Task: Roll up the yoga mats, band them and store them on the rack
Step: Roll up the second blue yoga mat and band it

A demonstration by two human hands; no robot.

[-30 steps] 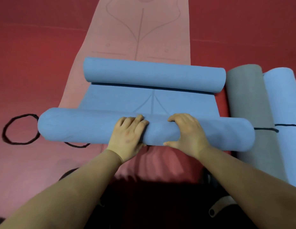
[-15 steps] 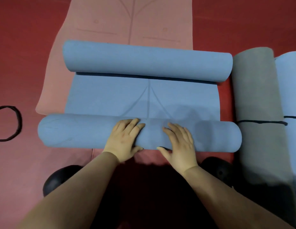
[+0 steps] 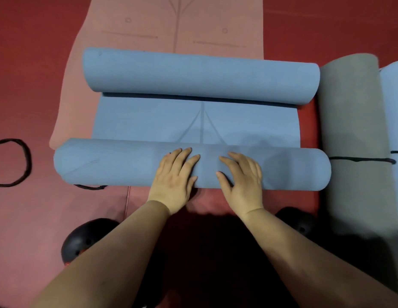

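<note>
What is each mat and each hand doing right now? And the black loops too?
Blue mat: part rolled, a roll at each end, flat between.
Left hand: flat on the near roll.
Right hand: flat on the near roll.
Pink mat: unrolled, under the blue mat.
Grey mat: rolled, banded.
Black band: loose on the floor.

Red floor with mats and black bands

On the red floor [image 3: 27, 74] a pink mat [image 3: 149, 21] lies flat beyond the fingers [image 3: 184, 156], under the half-rolled blue mat [image 3: 193, 123]. A gray rolled mat [image 3: 353, 130] with a black band lies right of the fingers, touching another blue roll [image 3: 393, 107]. A loose black band [image 3: 27, 161] lies far left.
</note>
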